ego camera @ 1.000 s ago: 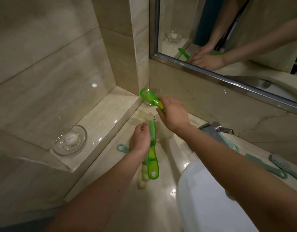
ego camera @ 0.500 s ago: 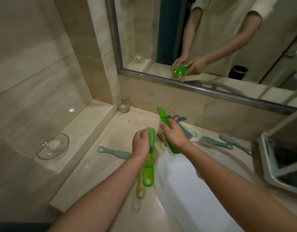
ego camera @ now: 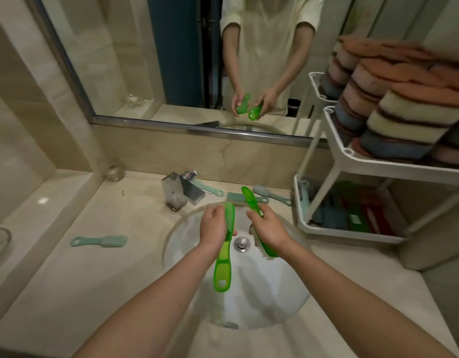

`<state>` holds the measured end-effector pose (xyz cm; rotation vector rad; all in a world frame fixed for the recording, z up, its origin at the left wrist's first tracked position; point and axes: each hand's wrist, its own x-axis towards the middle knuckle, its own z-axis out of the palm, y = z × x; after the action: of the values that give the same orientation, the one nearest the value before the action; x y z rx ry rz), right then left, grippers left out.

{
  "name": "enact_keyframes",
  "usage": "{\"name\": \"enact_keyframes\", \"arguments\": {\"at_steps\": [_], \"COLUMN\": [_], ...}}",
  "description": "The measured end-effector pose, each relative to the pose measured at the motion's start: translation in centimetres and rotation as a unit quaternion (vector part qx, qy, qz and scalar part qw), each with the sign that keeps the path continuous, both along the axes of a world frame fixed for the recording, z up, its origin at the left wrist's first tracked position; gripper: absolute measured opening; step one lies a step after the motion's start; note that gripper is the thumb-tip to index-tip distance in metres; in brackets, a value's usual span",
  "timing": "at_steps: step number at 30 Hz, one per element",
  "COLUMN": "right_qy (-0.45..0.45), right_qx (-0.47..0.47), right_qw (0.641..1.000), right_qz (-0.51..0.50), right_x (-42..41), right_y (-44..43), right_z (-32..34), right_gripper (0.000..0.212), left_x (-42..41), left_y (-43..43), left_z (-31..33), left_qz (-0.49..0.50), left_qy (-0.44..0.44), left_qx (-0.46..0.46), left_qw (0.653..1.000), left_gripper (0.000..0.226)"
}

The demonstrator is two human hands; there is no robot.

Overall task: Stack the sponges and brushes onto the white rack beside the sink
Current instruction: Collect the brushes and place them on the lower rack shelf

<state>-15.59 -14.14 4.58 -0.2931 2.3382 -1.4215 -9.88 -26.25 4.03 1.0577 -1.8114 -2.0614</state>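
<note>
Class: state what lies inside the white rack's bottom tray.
A teal brush sits by its left wall; blue, green and red items lie blurred. The upper shelf hides the back.

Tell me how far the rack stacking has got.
Done: striped sponges fill the white rack's upper shelves. In hand: the left hand grips a green brush, the right hand a second green brush, over the sink. Left: one teal brush on the left counter, three teal brushes behind the sink.
</note>
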Motion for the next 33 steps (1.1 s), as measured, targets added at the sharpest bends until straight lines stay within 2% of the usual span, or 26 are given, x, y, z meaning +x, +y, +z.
{"name": "enact_keyframes", "arguments": {"at_steps": [5,15,22,27,33], "right_qy": [-0.017,-0.052,-0.040,-0.056,-0.001], "right_qx": [-0.004,-0.030,-0.018,-0.029,0.004], "right_qw": [0.999,0.996,0.995,0.987,0.980], "right_qz": [-0.033,-0.061,-0.095,-0.149,-0.200], "right_x": [-0.7,-1.3,-1.9,-3.3,-5.9], "right_y": [6.4,17.6,23.5,26.5,29.1], "right_z": [-0.5,-0.3,0.9,1.7,2.8], "right_gripper": [0.010,0.022,0.022,0.043,0.042], "left_x": [-1.3,-3.3,-4.8,-6.6,-9.7], "left_y": [6.2,17.0,22.0,24.6,26.8], "left_z": [0.0,-0.7,0.3,2.3,5.4], "left_qz": [-0.030,-0.084,-0.138,-0.158,-0.161], "left_qy": [-0.014,-0.024,0.010,0.036,0.110], "left_qx": [0.002,-0.032,-0.005,-0.019,-0.007], "left_qw": [0.999,0.996,0.990,0.987,0.981], "left_gripper": [0.019,0.022,0.019,0.020,0.013]}}
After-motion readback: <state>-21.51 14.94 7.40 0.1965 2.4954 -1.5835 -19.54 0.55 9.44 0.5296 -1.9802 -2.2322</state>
